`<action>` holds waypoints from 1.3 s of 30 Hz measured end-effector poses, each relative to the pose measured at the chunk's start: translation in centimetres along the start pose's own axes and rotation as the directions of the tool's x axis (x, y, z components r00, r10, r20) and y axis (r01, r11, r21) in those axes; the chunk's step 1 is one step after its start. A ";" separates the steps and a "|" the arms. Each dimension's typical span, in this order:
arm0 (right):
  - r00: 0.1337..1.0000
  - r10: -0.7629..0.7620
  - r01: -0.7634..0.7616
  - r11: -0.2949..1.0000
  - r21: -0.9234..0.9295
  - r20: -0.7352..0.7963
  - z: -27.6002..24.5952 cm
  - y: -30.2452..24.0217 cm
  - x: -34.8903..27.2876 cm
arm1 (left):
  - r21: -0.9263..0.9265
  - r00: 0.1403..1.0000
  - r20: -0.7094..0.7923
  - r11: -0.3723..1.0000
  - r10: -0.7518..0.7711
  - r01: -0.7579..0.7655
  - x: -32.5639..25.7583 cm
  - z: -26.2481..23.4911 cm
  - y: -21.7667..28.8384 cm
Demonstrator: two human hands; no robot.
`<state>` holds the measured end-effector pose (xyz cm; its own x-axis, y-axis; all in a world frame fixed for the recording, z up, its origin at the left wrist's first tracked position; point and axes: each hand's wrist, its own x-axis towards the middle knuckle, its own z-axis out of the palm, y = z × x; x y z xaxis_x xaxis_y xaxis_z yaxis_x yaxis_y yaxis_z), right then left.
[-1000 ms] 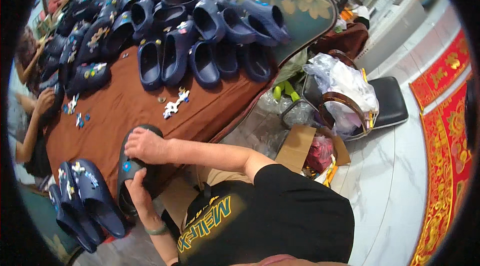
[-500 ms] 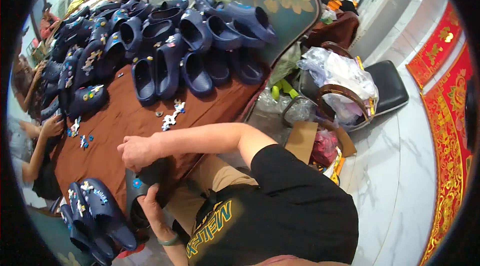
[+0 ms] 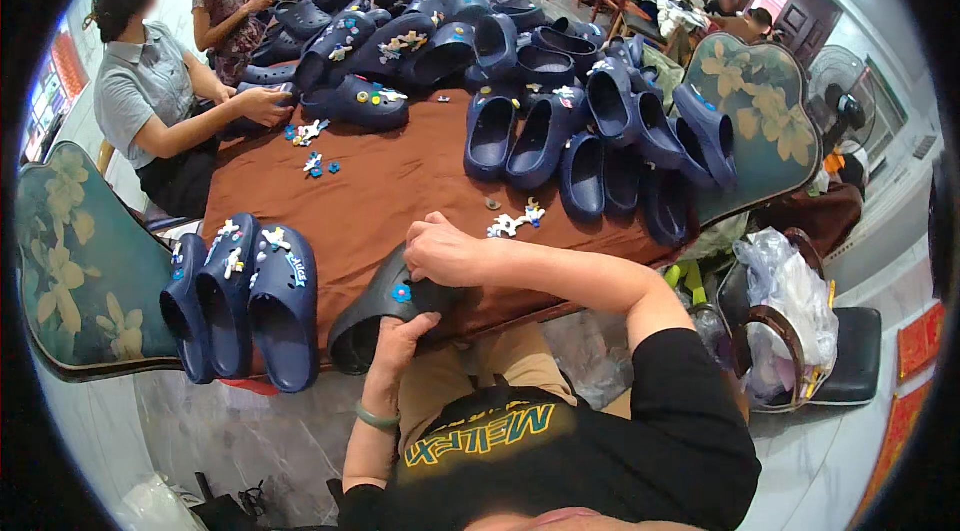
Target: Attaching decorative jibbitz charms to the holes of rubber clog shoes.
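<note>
A dark clog [image 3: 362,319] with a blue flower charm [image 3: 401,293] on its upper is at the table's near edge, in front of me. My left hand [image 3: 403,339] grips its side, with the thumb on the outside and the other fingers hidden. My right hand [image 3: 442,251] is closed with bent fingers at the top of the clog, beyond the flower. What its fingertips hold, if anything, is hidden. Past my right hand lie white charms [image 3: 514,223] and a small grey round piece [image 3: 492,203].
Decorated navy clogs [image 3: 283,316] stand at the near left. Many more clogs [image 3: 545,136] are piled across the brown cloth [image 3: 400,171]. Blue charms [image 3: 318,165] lie left of centre. A co-worker [image 3: 160,96] holds a clog at the left. A chair with plastic bags [image 3: 790,311] stands at the right.
The view has swung left, so the table sits farther right and the co-workers show more fully. Both hands stay at the dark clog, which is now seen more fully.
</note>
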<state>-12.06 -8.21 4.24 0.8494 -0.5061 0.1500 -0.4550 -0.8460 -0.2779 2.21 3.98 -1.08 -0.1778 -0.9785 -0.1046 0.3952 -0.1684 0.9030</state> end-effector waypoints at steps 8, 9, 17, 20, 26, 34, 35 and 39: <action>0.969 -0.031 0.052 0.995 -0.079 0.247 -2.9 -1.0 1.4 | -0.021 0.998 0.062 1.000 -0.004 0.005 -0.3 0.1 -0.8; 0.964 0.031 -0.008 0.996 -0.085 0.264 -2.8 -1.0 1.7 | -0.023 0.998 0.064 1.000 -0.006 0.008 -0.4 0.4 -0.3; 0.917 0.183 -0.180 0.983 -0.043 0.354 -3.7 -0.3 2.6 | 0.088 0.992 0.115 0.995 -0.050 0.040 -0.9 0.5 0.1; 0.804 0.146 -0.315 0.927 0.205 0.577 -2.9 2.0 2.8 | 0.096 0.992 0.126 0.995 0.000 -0.012 -0.9 0.8 0.6; 0.861 0.185 -0.344 0.898 0.274 0.475 -2.1 0.7 1.9 | 0.029 0.981 0.109 0.987 -0.159 0.157 -1.1 0.0 -0.1; 0.972 0.211 -0.149 0.890 0.431 -0.101 0.1 1.4 -0.3 | -0.050 1.000 0.005 0.998 0.027 -0.027 0.2 0.3 -0.1; 0.970 0.224 -0.161 0.884 0.440 -0.094 0.5 1.4 -0.4 | -0.021 1.000 -0.009 1.000 -0.010 0.010 0.2 -0.3 -0.1; 0.978 0.073 -0.038 0.984 0.173 -0.197 0.9 1.2 0.4 | -0.049 0.997 -0.063 0.998 -0.036 0.033 1.1 -1.0 0.1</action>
<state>-12.08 -9.31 3.14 0.7446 -0.5892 0.3137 -0.4340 -0.7844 -0.4431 3.00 2.74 -1.54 -0.1347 -0.9774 -0.1627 0.4325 -0.2058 0.8778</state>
